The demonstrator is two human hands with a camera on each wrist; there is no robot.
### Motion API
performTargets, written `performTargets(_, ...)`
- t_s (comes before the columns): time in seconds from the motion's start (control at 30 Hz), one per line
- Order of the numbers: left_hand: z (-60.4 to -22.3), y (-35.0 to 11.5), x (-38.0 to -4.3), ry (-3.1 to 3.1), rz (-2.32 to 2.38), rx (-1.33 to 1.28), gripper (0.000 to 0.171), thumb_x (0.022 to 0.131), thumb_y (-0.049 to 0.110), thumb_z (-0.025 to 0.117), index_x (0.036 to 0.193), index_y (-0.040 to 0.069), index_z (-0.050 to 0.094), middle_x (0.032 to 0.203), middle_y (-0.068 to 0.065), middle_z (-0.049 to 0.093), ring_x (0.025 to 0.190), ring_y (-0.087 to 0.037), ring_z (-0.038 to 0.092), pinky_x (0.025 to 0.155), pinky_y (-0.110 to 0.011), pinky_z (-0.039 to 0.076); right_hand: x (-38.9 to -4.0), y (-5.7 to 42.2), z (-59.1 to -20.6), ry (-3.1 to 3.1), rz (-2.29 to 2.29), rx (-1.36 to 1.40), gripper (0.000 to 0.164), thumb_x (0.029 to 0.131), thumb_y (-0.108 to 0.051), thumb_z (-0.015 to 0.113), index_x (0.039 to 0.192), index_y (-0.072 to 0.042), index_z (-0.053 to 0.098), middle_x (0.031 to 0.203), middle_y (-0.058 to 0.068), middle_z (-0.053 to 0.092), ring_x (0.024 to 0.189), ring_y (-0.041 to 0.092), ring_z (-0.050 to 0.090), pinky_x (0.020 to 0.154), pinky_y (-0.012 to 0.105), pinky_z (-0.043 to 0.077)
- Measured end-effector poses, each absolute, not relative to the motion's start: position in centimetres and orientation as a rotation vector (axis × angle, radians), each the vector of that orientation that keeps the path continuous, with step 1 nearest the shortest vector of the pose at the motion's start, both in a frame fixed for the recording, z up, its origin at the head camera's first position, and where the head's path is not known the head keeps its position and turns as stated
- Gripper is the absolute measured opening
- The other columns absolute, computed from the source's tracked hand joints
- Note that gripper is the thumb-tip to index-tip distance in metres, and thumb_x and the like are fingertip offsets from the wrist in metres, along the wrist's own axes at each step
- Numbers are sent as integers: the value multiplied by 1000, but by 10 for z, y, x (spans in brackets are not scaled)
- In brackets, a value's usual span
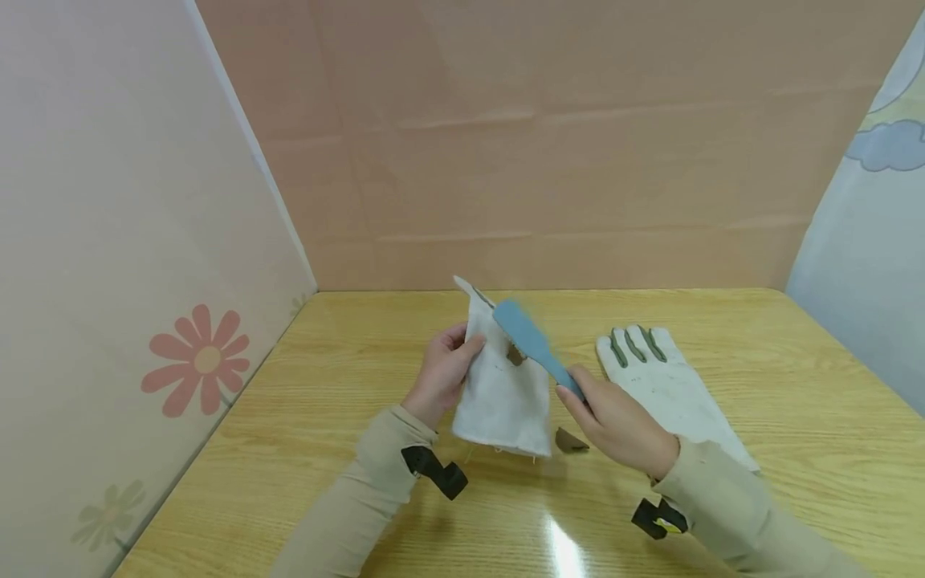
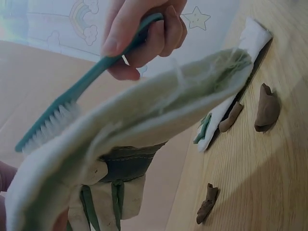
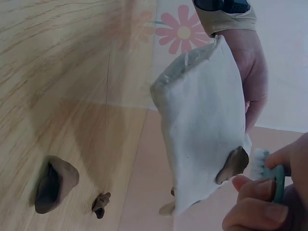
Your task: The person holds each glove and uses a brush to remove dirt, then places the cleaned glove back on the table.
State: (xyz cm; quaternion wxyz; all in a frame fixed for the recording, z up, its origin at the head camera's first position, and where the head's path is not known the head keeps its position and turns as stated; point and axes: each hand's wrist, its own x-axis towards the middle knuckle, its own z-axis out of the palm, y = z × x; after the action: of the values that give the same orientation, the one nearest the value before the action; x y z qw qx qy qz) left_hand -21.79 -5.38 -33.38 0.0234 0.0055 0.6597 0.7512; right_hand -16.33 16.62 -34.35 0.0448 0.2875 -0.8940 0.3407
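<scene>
My left hand (image 1: 444,369) grips a white work glove (image 1: 502,401) by its side, thumb on the near face, holding it up off the table with the cuff hanging down. Green inner lining and loose threads (image 2: 178,74) show at the cuff opening in the left wrist view. A blue-green brush (image 1: 527,333) is in my right hand (image 1: 621,421), fingers curled round its handle. Its white bristles (image 3: 259,161) face the glove, close beside a brown clump (image 3: 233,166) on the white fabric. The glove partly hides my left fingers.
A second white glove (image 1: 672,385) with green between its fingers lies flat on the wooden table (image 1: 347,345) at the right. Several brown pieces lie about, including a larger curved one (image 3: 57,185) and a small crumbly one (image 2: 208,203). Walls stand behind and at both sides.
</scene>
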Motion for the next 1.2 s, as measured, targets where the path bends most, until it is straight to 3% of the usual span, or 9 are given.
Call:
performTargets(0.4,-336,-62,-225,2039,2401,-112,34,94,9,52,126,-3,53,112,-11,56,96,-17,55,84,-29,48,-158,176,-352,-2807,1028,843,16,101,-20,40,92,-8,46,60,-6,31,45,-2,21,41,17,27)
performTargets(0.9,-339,-56,-221,2038,2375,-65,33,94,8,52,125,-3,55,104,-7,58,87,-13,57,76,-24,49,-166,163,-347,-2715,1034,874,17,101,-18,39,90,-7,45,60,-6,29,47,-2,21,43,17,27)
performTargets(1.2,-338,-56,-221,2022,2374,-89,35,95,9,51,128,0,53,115,-12,56,96,-16,56,84,-28,48,-167,164,-351,-2819,1028,839,20,102,-23,38,95,-7,47,57,-6,32,45,-1,24,42,18,28)
